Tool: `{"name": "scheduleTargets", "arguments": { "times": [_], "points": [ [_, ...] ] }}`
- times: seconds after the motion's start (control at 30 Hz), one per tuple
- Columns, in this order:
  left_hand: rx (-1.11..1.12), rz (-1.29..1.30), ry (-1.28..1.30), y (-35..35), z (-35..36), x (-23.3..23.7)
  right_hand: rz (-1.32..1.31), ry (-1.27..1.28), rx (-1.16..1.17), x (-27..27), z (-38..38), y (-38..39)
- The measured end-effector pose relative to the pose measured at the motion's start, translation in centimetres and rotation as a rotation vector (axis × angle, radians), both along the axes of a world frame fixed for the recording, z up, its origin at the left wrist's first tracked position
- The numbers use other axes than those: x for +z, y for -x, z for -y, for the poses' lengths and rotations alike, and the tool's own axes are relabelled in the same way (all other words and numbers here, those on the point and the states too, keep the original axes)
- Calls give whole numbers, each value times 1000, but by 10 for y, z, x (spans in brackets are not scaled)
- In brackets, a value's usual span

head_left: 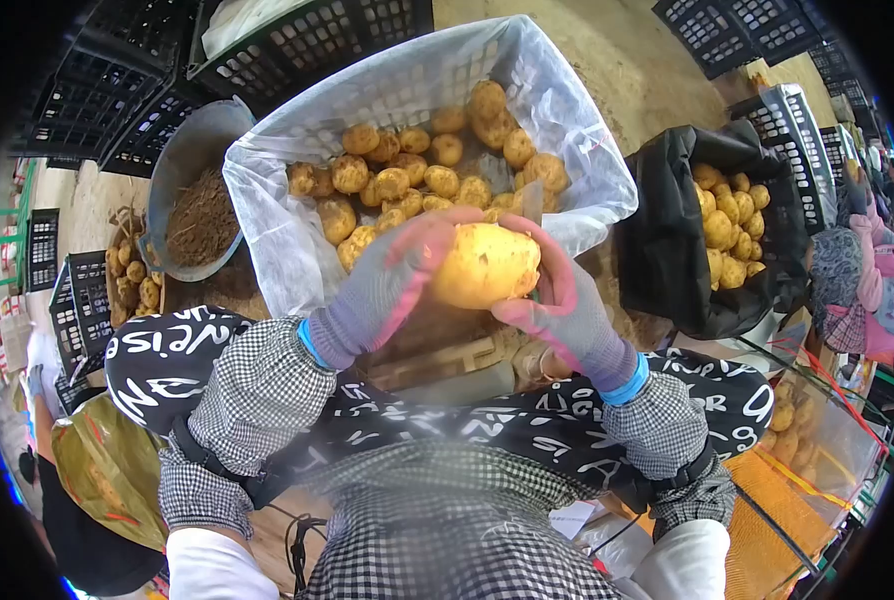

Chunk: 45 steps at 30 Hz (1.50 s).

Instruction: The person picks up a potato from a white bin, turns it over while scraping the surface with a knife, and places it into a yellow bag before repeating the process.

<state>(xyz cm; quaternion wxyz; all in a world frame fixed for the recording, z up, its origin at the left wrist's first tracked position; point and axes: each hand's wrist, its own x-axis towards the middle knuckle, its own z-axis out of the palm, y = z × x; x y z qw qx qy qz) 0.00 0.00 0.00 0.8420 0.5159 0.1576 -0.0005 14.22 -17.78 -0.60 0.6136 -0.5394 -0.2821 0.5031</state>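
A large yellow potato (486, 266) is held between my two gloved hands, above the near edge of a crate lined with white plastic (292, 240). My left hand (392, 275) grips its left side, fingers over the top. On its right side, my right hand (565, 300) closes round it with thumb below. A thin blade-like object (533, 203) sticks up by the right hand; its lower part is hidden. Several smaller potatoes (392, 183) with soil on their skins lie inside the lined crate.
A bucket of soil (157, 225) stands left of the lined crate, beside a container of potatoes (132, 280). To the right is a black-lined crate (657, 220) with yellow potatoes (732, 225). Black crates (317, 50) stand behind. Another person (867, 260) is at far right.
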Motion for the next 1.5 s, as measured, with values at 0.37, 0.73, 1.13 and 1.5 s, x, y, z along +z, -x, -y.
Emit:
{"name": "scheduleTargets", "arguments": {
  "times": [0.37,0.73,1.13,1.5],
  "points": [
    [-51,-85,19,-5,11,-1,-252,251,-72,7,3,-4],
    [-61,-242,-52,-1,5,-16,-378,341,-121,16,12,-4],
    [31,-527,-357,-189,-40,-199,-287,-322,-1109,19,101,-123],
    [139,-401,-54,-207,-62,-205,-267,-53,-872,46,51,-91]
  ]
}}
